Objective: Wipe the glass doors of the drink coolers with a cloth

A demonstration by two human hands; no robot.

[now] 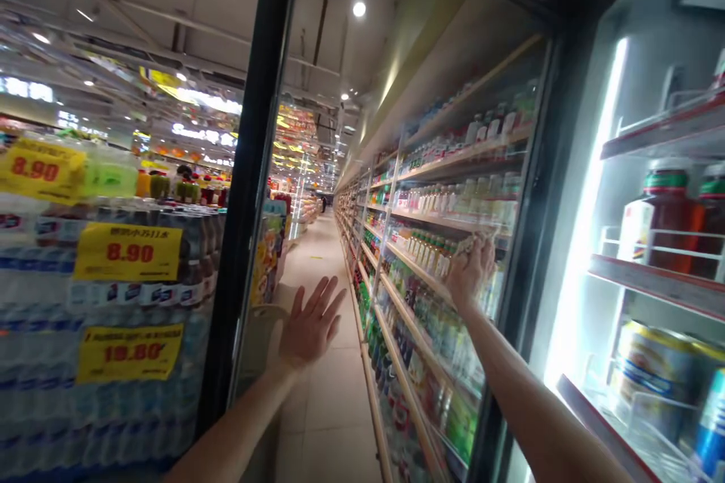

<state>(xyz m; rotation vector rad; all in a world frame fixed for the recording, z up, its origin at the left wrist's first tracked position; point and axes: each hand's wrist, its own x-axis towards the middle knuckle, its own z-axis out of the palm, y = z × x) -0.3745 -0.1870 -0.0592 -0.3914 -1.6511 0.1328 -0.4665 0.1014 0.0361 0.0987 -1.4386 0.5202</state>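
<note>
A glass cooler door [254, 121] with a dark frame stands swung open in front of me. My left hand [310, 323] is spread flat at the lower left of its pane, fingers apart and nothing in it. Whether the palm touches the glass is hard to tell. Farther right and higher, my right hand [469, 277] presses a pale crumpled cloth [481, 238] to the pane near the hinge-side frame. Part of the cloth is hidden under the fingers.
To the right, the lit cooler holds dark red bottles [665, 219] and cans [651, 366] on wire-edged shelves. Stacked bottled water [42, 392] with yellow price signs [129, 252] stands left. Through the glass show an aisle floor [325, 400] and long drink shelves [416, 309].
</note>
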